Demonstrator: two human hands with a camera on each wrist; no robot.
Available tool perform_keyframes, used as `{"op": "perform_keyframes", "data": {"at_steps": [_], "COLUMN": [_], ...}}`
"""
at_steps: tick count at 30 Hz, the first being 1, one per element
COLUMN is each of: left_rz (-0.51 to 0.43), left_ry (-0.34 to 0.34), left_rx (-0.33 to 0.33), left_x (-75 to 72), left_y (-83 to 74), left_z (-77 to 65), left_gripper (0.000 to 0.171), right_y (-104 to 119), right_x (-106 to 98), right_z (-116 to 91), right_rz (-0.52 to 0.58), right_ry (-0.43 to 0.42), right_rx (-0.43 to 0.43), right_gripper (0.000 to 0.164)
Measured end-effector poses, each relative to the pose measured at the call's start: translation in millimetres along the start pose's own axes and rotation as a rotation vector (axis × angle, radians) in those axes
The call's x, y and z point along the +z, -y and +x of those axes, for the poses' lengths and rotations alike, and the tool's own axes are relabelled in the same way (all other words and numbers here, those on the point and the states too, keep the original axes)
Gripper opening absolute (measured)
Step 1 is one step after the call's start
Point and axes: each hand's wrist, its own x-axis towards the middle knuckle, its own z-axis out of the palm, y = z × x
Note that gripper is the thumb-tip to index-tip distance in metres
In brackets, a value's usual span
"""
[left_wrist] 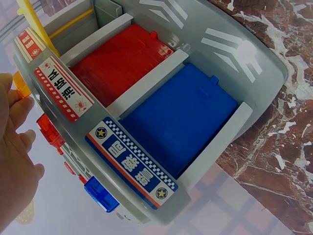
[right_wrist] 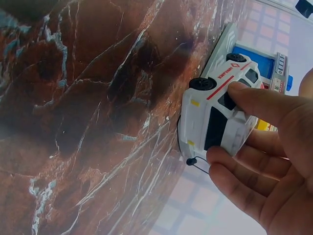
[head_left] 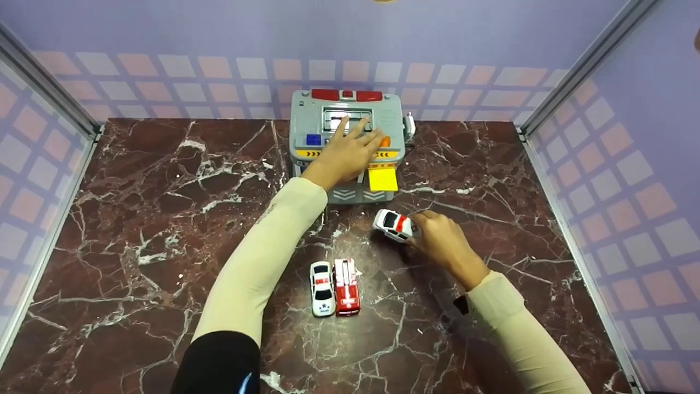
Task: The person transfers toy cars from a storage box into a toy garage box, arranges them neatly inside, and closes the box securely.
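A white toy car (head_left: 392,225) is in the right hand's (head_left: 443,241) grip, just in front of a grey toy garage (head_left: 306,120).
Thumb and fingers pinch the car from opposite sides, one end of it angled toward the garage; the left hand's (head_left: 350,153) grip is spread over the garage top, near an orange button (head_left: 385,141), while a yellow flap (head_left: 383,179) juts from the front, and nearer the person a white police car (head_left: 322,290) and a red truck (head_left: 346,287) stand side by side on the marbled bench (head_left: 164,219).
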Motion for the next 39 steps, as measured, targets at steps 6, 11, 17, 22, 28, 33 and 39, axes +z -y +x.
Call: {"op": "perform_keyframes", "data": {"at_steps": [6,11,17,22,28,33,39], "left_rz": [-0.006,-0.027,-0.026,-0.048,-0.055,-0.066,-0.066], "left_ry": [-0.004,-0.003,-0.008,-0.001,0.01,-0.001,-0.009], "left_rx": [-0.002,-0.014,-0.011,-0.022,-0.024,-0.022,-0.019], "left_x": [-0.1,1.1,1.8,1.1,1.0,0.0,0.2], "left_y": [0.3,0.1,-0.3,0.0,0.3,0.2,0.8], "left_z": [-0.7,-1.2,-0.7,0.7,2.2,1.0,1.0], "left_gripper": [0.057,0.055,0.056,0.055,0.057,0.059,0.059], "right_y": [-1,-1,-1,0,1,1,1], "right_x": [3,7,9,10,12,15,21], "right_z": [4,8,10,12,17,22,24], "right_rz": [-0.003,-0.006,-0.014,-0.028,-0.054,-0.044,-0.01], "right_ry": [-0.025,-0.04,-0.049,-0.048,-0.06,-0.069,-0.09], "right_rx": [0.039,0.048,0.091,0.143,0.168,0.162,0.168], "right_gripper": [0.043,0.037,0.033,0.035,0.036,0.035,0.035]}}
